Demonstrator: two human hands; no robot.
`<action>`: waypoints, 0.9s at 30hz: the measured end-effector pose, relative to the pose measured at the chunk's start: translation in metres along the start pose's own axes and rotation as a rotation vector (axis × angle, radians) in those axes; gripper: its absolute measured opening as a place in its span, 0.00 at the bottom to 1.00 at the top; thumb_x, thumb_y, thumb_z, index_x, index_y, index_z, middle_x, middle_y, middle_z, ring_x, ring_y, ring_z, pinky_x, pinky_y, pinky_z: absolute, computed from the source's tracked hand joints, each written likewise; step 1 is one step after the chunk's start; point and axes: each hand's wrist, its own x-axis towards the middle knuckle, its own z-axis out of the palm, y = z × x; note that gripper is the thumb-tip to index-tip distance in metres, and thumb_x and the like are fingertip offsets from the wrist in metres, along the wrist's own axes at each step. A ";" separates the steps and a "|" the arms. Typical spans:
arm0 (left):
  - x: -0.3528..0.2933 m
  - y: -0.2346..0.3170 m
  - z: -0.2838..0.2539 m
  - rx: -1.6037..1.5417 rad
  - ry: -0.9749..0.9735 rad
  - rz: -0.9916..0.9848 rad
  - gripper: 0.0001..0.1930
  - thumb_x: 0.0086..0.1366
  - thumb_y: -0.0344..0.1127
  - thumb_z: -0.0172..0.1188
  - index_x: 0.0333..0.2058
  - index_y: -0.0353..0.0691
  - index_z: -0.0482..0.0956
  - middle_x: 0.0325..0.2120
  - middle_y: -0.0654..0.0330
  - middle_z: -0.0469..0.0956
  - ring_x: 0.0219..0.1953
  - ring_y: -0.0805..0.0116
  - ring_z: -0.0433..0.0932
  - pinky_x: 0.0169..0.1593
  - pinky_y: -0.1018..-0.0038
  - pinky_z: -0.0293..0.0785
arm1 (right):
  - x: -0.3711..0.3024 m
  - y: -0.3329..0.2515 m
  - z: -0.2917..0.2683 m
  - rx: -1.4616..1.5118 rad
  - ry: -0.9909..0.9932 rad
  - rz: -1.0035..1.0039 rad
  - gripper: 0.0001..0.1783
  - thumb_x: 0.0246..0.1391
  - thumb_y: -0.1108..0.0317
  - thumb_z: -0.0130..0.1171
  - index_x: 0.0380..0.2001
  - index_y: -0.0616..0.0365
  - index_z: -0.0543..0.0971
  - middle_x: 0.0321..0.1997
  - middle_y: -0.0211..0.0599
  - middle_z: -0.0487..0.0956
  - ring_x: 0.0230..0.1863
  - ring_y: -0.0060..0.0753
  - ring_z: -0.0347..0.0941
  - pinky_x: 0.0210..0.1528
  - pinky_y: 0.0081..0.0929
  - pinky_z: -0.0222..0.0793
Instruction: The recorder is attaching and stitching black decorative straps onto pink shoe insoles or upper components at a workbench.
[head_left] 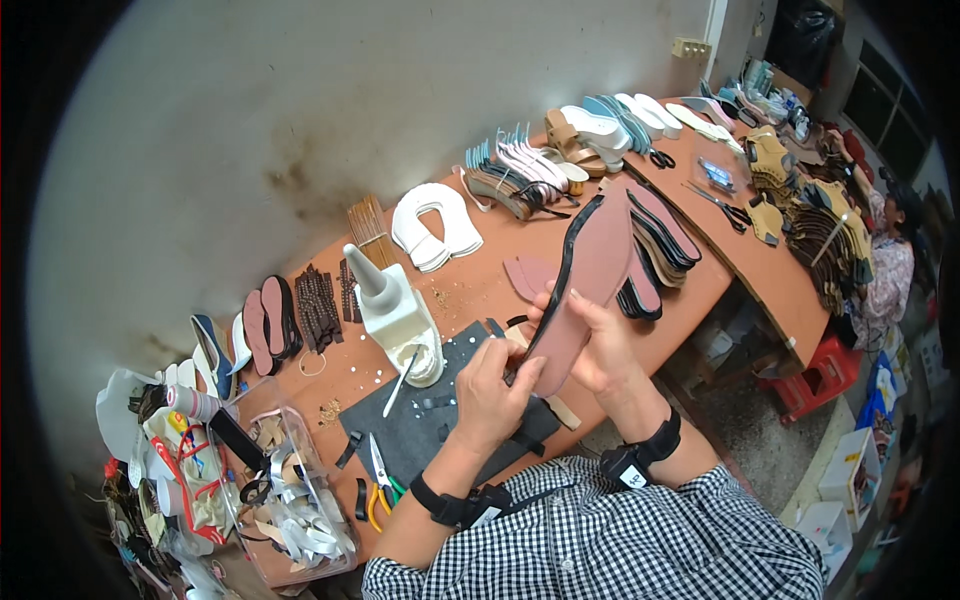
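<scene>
Shoe-making workshop, small-scale, handwork. Long wooden desk (470, 290) against a stained plaster wall (300, 110), crowded w/ footwear parts: stacks of pink and black insoles (655, 245), white cut-out sole pieces (435, 222), rows of half-finished sandals (530, 165), brown straps (318, 305). Tools too: white glue bottle (392, 305), scissors (660, 158), yellow-handled pliers (378, 490), dark cutting mat (440, 420). Another person (885, 265) sits by piles of tan uppers at far right.

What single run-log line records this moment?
left hand: pinching black strip edge | right hand: gripping pink insole | glue bottle: upright on table
</scene>
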 end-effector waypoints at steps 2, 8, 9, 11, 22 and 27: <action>0.014 0.004 -0.004 0.122 -0.041 0.082 0.11 0.50 0.31 0.63 0.30 0.33 0.72 0.22 0.56 0.74 0.23 0.68 0.74 0.28 0.76 0.70 | 0.001 0.003 -0.009 -0.056 -0.001 -0.019 0.12 0.57 0.68 0.44 0.35 0.66 0.72 0.36 0.41 0.74 0.39 0.35 0.72 0.45 0.33 0.69; 0.025 0.000 0.009 0.039 -0.004 -0.009 0.10 0.50 0.34 0.63 0.27 0.35 0.73 0.21 0.55 0.74 0.23 0.62 0.75 0.27 0.71 0.70 | 0.000 0.010 -0.011 -0.148 0.021 -0.037 0.13 0.55 0.71 0.43 0.38 0.69 0.71 0.37 0.42 0.74 0.39 0.33 0.72 0.44 0.28 0.69; 0.026 -0.003 0.012 0.023 0.002 -0.032 0.09 0.51 0.33 0.62 0.27 0.34 0.74 0.21 0.55 0.74 0.23 0.61 0.75 0.27 0.71 0.70 | -0.001 0.010 -0.012 -0.149 0.039 -0.030 0.13 0.55 0.71 0.43 0.38 0.70 0.71 0.37 0.42 0.74 0.39 0.33 0.72 0.44 0.28 0.69; 0.028 -0.005 0.014 -0.009 0.014 -0.077 0.08 0.52 0.32 0.61 0.25 0.34 0.74 0.21 0.54 0.74 0.23 0.61 0.75 0.26 0.70 0.69 | -0.002 0.011 -0.013 -0.151 0.076 -0.015 0.13 0.55 0.71 0.43 0.37 0.70 0.72 0.38 0.43 0.75 0.39 0.33 0.72 0.44 0.28 0.69; 0.026 -0.011 0.019 -0.226 -0.064 -0.344 0.08 0.59 0.31 0.55 0.30 0.31 0.76 0.20 0.64 0.75 0.22 0.82 0.69 0.26 0.82 0.66 | 0.000 0.011 -0.031 -0.071 0.124 0.060 0.09 0.52 0.72 0.44 0.34 0.65 0.72 0.35 0.38 0.75 0.37 0.31 0.72 0.45 0.30 0.69; 0.025 -0.009 0.019 -0.183 -0.079 -0.364 0.08 0.58 0.32 0.55 0.30 0.31 0.77 0.19 0.64 0.76 0.22 0.82 0.70 0.26 0.83 0.67 | -0.001 0.012 -0.029 -0.071 0.171 0.066 0.10 0.52 0.71 0.45 0.35 0.64 0.71 0.35 0.37 0.74 0.37 0.31 0.72 0.43 0.30 0.69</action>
